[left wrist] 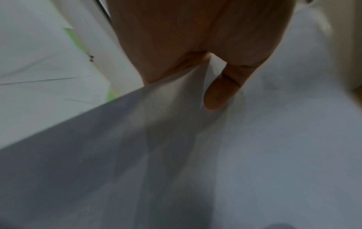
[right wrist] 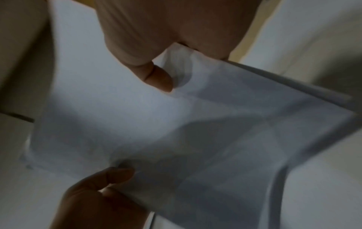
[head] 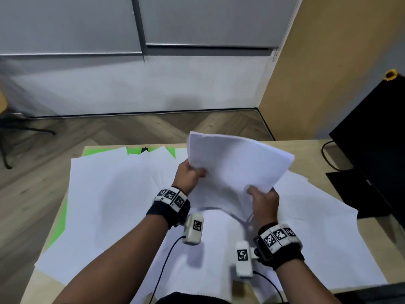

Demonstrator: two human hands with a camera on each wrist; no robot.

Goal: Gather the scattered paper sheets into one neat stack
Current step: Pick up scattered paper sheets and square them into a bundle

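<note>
Squaring the bundle in the air

Left hand (head: 190,175) and right hand (head: 262,199) both grip the bundle (head: 236,163); ease the pinch and tap its edges level (many sheets (head: 105,194) wait below).

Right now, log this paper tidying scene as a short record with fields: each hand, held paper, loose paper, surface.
left hand: grips the held sheets' left edge
right hand: grips their near corner
held sheets: a bent bundle, lifted off the desk
loose sheets: spread overlapping across the desk
desk: light wood, green mat under the paper
</note>
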